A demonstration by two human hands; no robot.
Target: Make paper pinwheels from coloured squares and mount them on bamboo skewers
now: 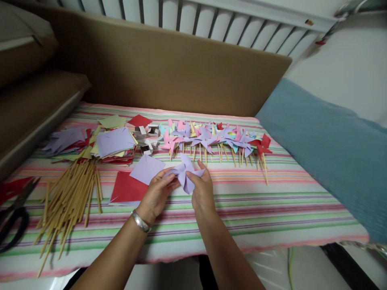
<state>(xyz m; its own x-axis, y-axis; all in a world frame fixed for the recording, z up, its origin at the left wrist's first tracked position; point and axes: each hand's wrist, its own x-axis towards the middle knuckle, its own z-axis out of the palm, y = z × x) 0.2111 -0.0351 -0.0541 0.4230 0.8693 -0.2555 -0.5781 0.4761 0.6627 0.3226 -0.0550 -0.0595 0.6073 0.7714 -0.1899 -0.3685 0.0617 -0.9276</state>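
A lilac paper pinwheel (185, 174) with folded blades is held up in front of me over the striped cloth. My left hand (157, 190) pinches its left side between thumb and fingers, and a silver bracelet circles that wrist. On the opposite side my right hand (202, 187) grips a blade, thumb on top. No stick shows on this pinwheel. Beside my left hand lie a lilac paper square (147, 168) and a red paper square (127, 188), partly overlapping. Finished pinwheels on sticks (205, 137) lie in a row beyond my hands.
Wooden sticks (71, 197) lie bundled at left, near black-handled scissors (18, 217). Paper stacks (113, 143) and small open boxes (148, 137) sit behind. A brown board (175, 72) stands along the back; blue fabric (326, 153) borders the right.
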